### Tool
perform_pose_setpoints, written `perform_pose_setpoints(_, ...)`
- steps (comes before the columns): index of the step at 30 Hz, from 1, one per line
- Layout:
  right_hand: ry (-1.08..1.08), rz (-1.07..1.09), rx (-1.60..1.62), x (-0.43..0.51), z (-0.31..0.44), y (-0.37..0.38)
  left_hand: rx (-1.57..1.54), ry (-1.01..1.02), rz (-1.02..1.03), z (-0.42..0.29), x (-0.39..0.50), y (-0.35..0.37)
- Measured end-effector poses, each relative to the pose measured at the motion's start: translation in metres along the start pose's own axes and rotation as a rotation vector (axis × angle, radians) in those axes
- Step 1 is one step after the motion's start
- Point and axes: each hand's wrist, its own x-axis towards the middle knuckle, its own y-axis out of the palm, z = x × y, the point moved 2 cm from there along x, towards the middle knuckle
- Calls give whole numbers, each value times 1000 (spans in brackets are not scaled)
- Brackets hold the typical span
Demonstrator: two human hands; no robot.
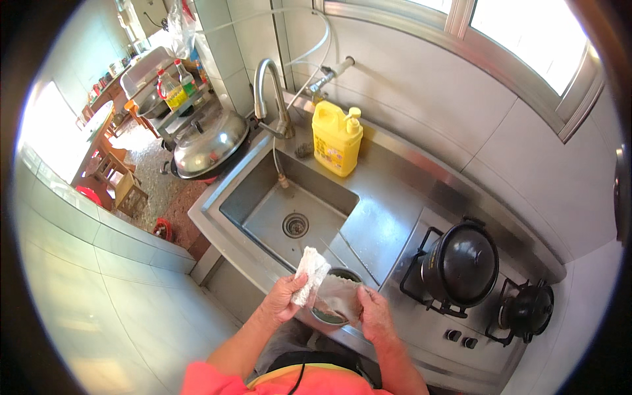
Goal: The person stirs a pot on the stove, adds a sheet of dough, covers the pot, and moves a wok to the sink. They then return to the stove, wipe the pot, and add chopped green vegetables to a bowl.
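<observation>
My left hand (284,300) grips a crumpled white cloth or paper-like piece (311,274) between thumb and fingers. A thin, translucent greyish sheet (340,296) runs from beside it to my right hand (374,313), which pinches the sheet's right edge. Under both hands, at the front edge of the counter, stands a round metal bowl or pot (330,318), partly covered by the sheet; its contents cannot be made out. Two thin chopstick-like sticks (359,257) lie on the steel counter just behind it.
A steel sink (276,222) with a curved faucet (269,79) lies ahead. Behind it stands a yellow pump jug (337,143). Two black lidded pots (466,264), (531,308) sit on the gas hob at right. A domed metal lid (212,143) covers a pan at left.
</observation>
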Motion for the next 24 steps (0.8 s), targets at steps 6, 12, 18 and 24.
perform_pose_setpoints(6, 31, 31, 212, 11, -3, 31, -86, 59, 3, -18, 6, -14)
perform_pose_setpoints(12, -191, 118, 243, 39, 5, 103, 1, 1, -87, -69, 12, -75)
perform_pose_setpoints(18, -136, 100, 63, 77, -1, 202, -59, 8, -50, -158, 27, -144)
perform_pose_setpoints(24, -26, 231, 339, 117, 30, 297, 47, -28, -48, -249, 30, -185)
